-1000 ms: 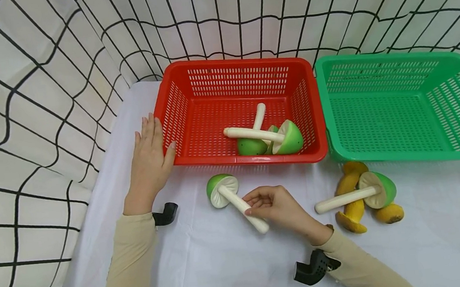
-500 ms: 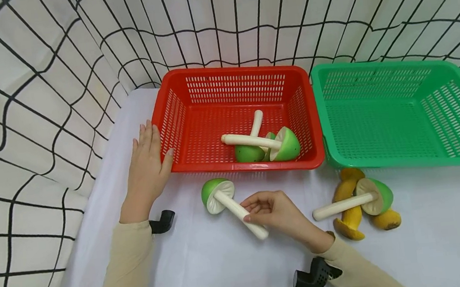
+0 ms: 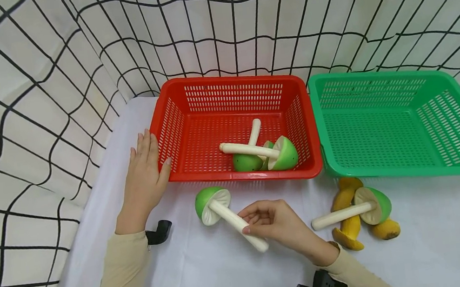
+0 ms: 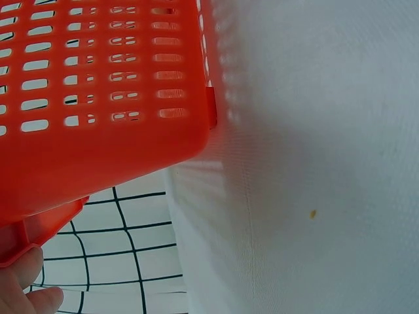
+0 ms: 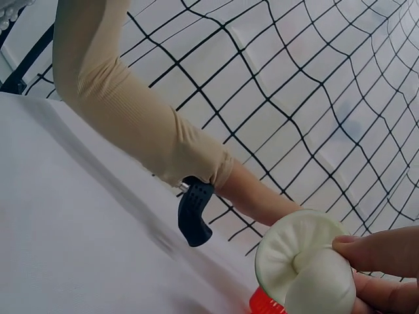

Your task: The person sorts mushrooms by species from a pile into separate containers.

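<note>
My right hand (image 3: 282, 227) pinches the white stem of a green-capped toy mushroom (image 3: 230, 216) between thumb and fingers, in front of the red basket (image 3: 206, 139). The right wrist view shows the pale underside of this mushroom's cap (image 5: 294, 252) close up, with thumb and fingers on the stem. My left hand (image 3: 142, 176) lies with straight fingers against the basket's left side. Two of its fingertips touch the red rim at the lower left of the left wrist view. Several green-capped mushrooms (image 3: 283, 154) lie in the red basket, partly overlapping.
A green basket (image 3: 380, 134) stands right beside the red one. In front of it, another green-capped mushroom (image 3: 340, 216) lies across yellow mushrooms (image 3: 350, 229) on the white cloth (image 3: 210, 276). Black netting (image 3: 239, 30) rises behind and at the left.
The head view has tilted, so everything sits lower in it. The held mushroom has shifted slightly left relative to the red basket. My left hand stays at the basket's side.
</note>
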`<state>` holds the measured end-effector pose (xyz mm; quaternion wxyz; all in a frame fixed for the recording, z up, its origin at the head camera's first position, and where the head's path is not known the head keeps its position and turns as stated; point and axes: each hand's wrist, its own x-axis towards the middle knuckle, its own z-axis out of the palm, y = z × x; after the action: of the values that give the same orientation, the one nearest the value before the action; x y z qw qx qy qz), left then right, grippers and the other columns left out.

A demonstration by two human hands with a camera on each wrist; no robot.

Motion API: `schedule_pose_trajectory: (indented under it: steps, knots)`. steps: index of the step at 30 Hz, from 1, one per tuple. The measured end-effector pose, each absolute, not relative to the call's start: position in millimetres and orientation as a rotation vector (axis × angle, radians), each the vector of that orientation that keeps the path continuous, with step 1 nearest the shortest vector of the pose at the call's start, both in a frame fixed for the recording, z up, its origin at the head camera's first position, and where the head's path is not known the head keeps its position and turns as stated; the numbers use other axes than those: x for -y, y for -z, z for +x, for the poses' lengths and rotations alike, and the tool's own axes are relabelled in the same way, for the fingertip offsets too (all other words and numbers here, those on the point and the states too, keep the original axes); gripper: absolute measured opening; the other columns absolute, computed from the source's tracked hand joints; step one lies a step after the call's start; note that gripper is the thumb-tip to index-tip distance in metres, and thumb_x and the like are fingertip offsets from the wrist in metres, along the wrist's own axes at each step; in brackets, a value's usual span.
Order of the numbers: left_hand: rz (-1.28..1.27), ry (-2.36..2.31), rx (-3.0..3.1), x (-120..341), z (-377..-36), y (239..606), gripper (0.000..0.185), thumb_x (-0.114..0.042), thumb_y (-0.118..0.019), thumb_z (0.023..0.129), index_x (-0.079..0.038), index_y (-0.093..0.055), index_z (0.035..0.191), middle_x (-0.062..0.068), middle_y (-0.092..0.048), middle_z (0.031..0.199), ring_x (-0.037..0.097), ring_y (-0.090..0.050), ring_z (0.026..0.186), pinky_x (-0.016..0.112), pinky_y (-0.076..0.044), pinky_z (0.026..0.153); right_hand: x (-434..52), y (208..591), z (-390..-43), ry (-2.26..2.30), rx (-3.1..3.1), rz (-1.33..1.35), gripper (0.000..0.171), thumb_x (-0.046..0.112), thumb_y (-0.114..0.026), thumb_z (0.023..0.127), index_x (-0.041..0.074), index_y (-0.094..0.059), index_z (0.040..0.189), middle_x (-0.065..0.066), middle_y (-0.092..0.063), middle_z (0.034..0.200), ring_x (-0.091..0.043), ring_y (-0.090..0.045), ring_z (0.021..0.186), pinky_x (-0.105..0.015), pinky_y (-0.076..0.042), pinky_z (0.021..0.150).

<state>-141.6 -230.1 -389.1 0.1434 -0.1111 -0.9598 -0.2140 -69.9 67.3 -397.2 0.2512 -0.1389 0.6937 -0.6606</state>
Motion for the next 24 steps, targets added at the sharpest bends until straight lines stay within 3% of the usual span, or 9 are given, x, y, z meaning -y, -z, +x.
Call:
schedule_pose_trajectory:
  steps: [24]
  knots:
    - [-0.313, 0.609, 2.781, 230.9, -140.2, 387.1, 0.062, -0.022, -0.043, 0.096, 0.013, -0.024, 0.142, 0.024, -0.016, 0.153, 0.035, -0.009, 0.142, 0.056, -0.010, 0.111, -78.2, 370.6, -72.0, 1.804, -1.908, -0.403, 0.029, 0.006, -0.073, 0.080, -0.005, -0.067, 0.106, -0.011, -0.068, 0.088, -0.018, -0.065, 0.078, -0.027, -0.054, 0.069]
